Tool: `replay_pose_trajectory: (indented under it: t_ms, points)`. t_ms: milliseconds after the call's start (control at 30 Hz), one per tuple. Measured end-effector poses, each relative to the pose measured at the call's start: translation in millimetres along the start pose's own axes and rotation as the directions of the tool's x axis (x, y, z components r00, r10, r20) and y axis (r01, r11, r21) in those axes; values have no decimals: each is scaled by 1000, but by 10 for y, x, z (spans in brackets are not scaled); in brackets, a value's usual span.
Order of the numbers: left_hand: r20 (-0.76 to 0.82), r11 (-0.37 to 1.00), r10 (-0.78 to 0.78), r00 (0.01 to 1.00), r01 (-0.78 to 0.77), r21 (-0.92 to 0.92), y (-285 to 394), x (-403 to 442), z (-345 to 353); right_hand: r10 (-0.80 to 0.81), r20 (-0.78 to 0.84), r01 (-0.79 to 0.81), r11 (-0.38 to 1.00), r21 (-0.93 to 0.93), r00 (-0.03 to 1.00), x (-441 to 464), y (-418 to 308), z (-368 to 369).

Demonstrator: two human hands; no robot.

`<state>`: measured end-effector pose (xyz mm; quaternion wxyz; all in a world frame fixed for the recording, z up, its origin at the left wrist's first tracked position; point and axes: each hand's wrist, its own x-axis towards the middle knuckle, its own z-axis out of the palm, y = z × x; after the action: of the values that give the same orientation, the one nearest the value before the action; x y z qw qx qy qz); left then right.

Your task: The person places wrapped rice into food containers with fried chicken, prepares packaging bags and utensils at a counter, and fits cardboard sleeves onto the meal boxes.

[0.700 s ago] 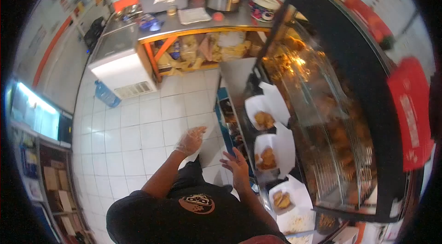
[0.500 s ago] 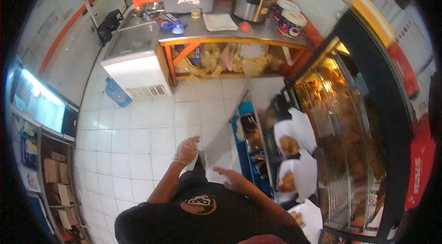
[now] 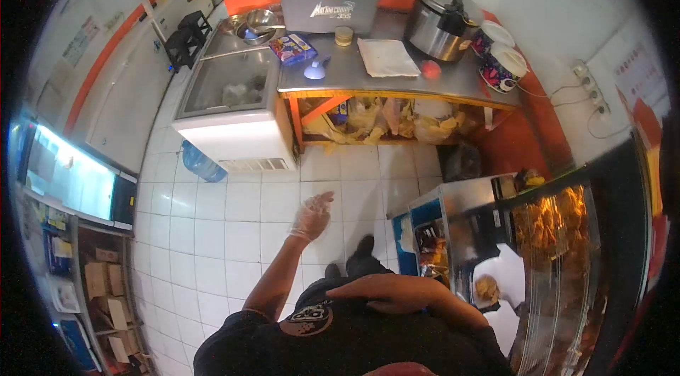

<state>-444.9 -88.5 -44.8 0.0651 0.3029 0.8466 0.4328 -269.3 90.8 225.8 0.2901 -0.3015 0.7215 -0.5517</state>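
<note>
My left hand [image 3: 312,217], in a clear plastic glove, is held out over the white tiled floor with its fingers loosely stretched and nothing visible in it. My bare right hand [image 3: 382,289] hovers in front of the dark shirt [image 3: 397,340], its fingers extended and without an object. To the right of it stands a steel counter [image 3: 460,206] with an open white box [image 3: 506,270] on top. A piece of golden fried food [image 3: 487,289] lies in that box. Neither hand touches the box.
A glass display cabinet [image 3: 552,291] with golden food stands at the right. Ahead, a steel worktable [image 3: 333,68] carries a grey cooler [image 3: 329,4], a large steel pot [image 3: 440,25] and patterned tubs [image 3: 501,68]. A chest freezer [image 3: 234,138] and a water bottle [image 3: 202,162] stand left.
The view has moved forward and turned, so the worktable looks nearer and fewer boxes show. My right hand has drawn across the shirt; my left remains held out.
</note>
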Motion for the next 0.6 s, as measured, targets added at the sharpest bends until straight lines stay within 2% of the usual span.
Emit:
replay_pose_trajectory:
  t_ms: [100,200,233,300,400,433,467,500,533,567,600]
  points:
    - [-4,968,212,977,-210,137,-85,456,53,106,-193,-95,993,67,975,-131,485,-558]
    - [27,993,116,993,-116,-14,-429,1050,182,240,-367,-241,970,44,899,-171,987,-1317]
    - [47,996,47,998,-43,-78,-405,1290,114,228,-397,-220,973,67,889,-164,1165,-1586]
    - [14,999,-15,1000,15,-37,-485,1719,-4,194,-459,-171,981,93,867,-48,1418,-2215]
    - [-69,993,-52,996,58,103,-825,2607,-272,298,-515,-220,953,209,803,315,1582,-3185]
    - [-92,985,-70,993,83,152,-927,2826,-332,271,-551,-172,959,225,789,463,1766,-3485]
    - [-178,980,-140,974,111,-164,-919,3047,-475,246,-569,-193,969,153,785,677,2043,-3806]
    - [-226,985,-165,960,149,-85,-1051,3271,-635,222,-585,-214,973,85,780,895,2260,-4103]
    - [-272,981,-188,944,191,-13,-1198,3448,-775,223,-625,-123,972,199,749,1123,2317,-4313]
    - [-323,935,-349,879,303,-186,-1202,3665,-940,225,-666,-26,955,295,712,1397,2352,-4531]
    - [-347,853,-499,794,379,-359,-1220,3889,-1097,259,-656,-14,935,354,709,1655,2407,-4777]
